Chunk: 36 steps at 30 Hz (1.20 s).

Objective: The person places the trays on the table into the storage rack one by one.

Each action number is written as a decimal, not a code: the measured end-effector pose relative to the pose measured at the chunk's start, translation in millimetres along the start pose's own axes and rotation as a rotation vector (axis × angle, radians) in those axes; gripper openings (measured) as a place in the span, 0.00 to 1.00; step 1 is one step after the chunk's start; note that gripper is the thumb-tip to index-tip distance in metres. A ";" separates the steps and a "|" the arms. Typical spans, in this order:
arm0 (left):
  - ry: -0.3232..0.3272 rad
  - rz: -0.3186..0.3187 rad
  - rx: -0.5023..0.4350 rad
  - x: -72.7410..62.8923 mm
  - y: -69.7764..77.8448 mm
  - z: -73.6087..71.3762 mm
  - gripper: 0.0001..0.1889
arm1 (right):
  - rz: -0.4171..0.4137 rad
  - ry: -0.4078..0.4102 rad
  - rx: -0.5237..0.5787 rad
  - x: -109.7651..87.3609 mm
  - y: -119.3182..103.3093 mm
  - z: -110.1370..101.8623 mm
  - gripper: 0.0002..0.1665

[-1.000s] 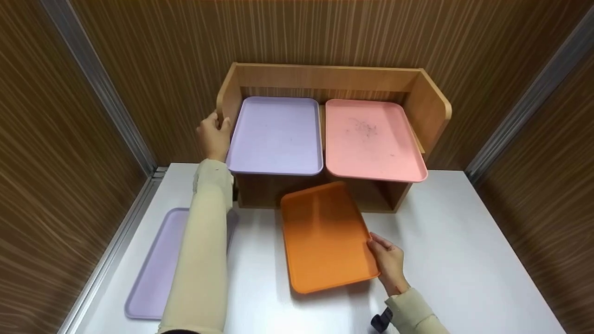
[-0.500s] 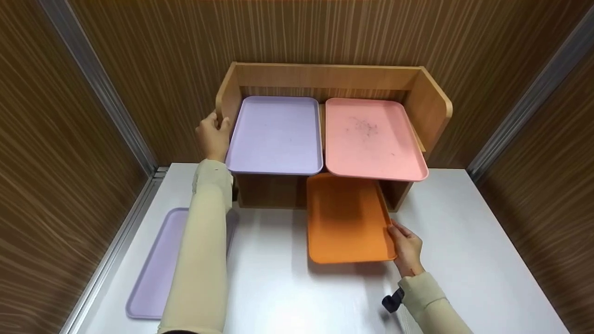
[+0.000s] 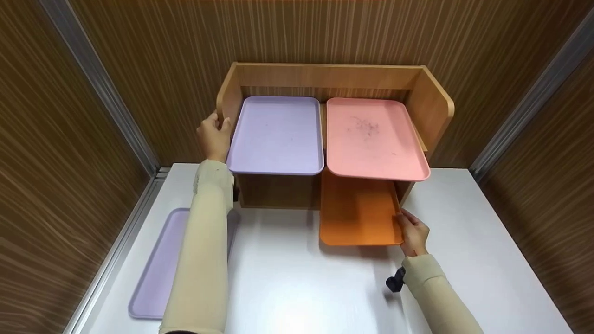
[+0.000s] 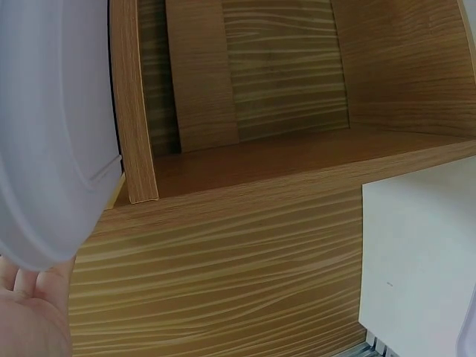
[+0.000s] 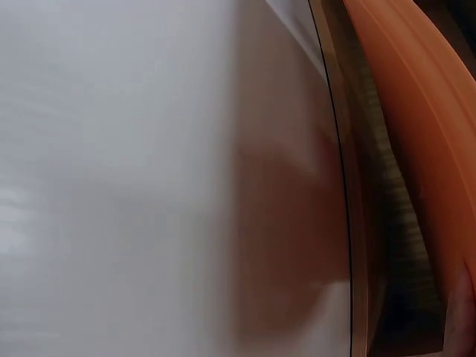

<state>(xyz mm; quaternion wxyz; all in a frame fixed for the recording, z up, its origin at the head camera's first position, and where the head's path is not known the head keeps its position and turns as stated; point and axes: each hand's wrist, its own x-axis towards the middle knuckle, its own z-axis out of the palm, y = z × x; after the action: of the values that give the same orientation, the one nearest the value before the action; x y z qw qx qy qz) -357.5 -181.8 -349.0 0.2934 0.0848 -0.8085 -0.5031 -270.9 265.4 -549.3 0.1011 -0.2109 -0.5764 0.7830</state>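
A two-level wooden shelf [image 3: 330, 76] stands at the back of the white table. My left hand [image 3: 215, 138] grips the front edge of its left side panel. With my right hand [image 3: 414, 233] I pinch the right edge of an orange tray [image 3: 359, 225], near its front corner. The tray's far part is inside the lower right compartment, hidden under a pink tray [image 3: 376, 153]. A purple tray [image 3: 278, 134] lies beside the pink one on the upper level. In the right wrist view, the orange tray [image 5: 431, 126] hangs above the compartment floor.
Another purple tray [image 3: 155, 273] lies on the white table [image 3: 283, 278] at left, partly hidden by my left forearm. Wood-grain walls [image 3: 111, 69] close in the back and both sides. The pink and purple trays jut past the shelf's front edge.
My right hand has moved the orange tray right and away from me, from in front of the shelf into the lower right compartment, straightening it. The left hand has stayed on the side panel.
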 end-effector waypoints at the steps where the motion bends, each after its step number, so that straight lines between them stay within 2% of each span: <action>1: -0.002 -0.002 0.000 -0.2 0.1 -0.4 0.12 | -0.007 -0.001 -0.005 0.9 -1.7 1.0 0.27; 8: 0.010 -0.004 0.011 -1.7 1.0 0.8 0.10 | -0.004 0.001 -0.003 2.9 -13.7 8.3 0.28; 14: -0.002 0.005 0.009 -4.8 1.4 3.7 0.10 | -0.007 0.054 -0.044 18.1 -12.0 4.4 0.27; 19: -0.004 -0.001 -0.004 -4.8 0.9 3.1 0.11 | -0.020 0.056 -0.085 29.6 -8.1 3.8 0.26; 23: 0.000 0.016 0.006 -4.5 1.0 3.6 0.11 | -0.004 0.034 -0.113 32.9 -9.1 0.4 0.25; 26: 0.000 0.026 0.010 -4.2 1.2 4.2 0.10 | 0.034 -0.024 -0.129 33.0 -11.3 -3.9 0.27; 30: -0.001 0.023 0.007 -4.4 1.6 3.9 0.10 | 0.099 -0.087 -0.100 29.4 -13.1 -8.0 0.30; 36: -0.002 0.015 -0.014 -4.8 0.7 3.5 0.10 | 0.179 -0.062 0.100 25.4 -5.6 -11.6 0.30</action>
<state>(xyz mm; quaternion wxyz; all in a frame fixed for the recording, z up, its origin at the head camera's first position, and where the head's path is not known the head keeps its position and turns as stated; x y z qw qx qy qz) -355.4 -176.8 -351.4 0.2968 0.0763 -0.8059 -0.5066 -288.8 287.4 -552.3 0.0230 -0.2318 -0.5183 0.8229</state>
